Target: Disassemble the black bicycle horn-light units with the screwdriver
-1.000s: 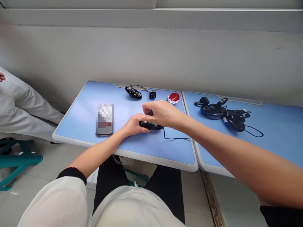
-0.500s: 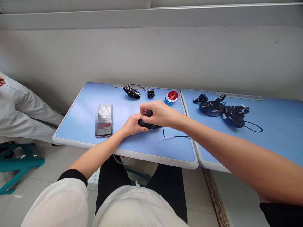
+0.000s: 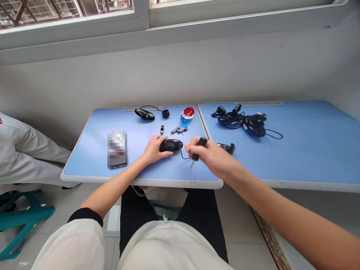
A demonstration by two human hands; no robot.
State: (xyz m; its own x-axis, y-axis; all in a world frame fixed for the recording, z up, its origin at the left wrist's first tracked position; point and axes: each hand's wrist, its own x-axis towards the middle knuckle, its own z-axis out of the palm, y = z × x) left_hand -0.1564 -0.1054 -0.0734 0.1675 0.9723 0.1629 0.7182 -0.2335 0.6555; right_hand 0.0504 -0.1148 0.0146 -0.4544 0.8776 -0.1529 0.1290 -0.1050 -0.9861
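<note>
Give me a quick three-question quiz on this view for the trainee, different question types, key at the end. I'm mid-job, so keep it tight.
1. Which hand grips the black-handled tool, and what does the other hand hold?
2. True or false: as the camera sees it, the phone lies to the left of the batteries.
3. What colour is the far end of the egg-shaped object? A) green B) red C) yellow

Key:
1. The right hand; the left hand holds the black oval device.
2. True.
3. B.
</note>
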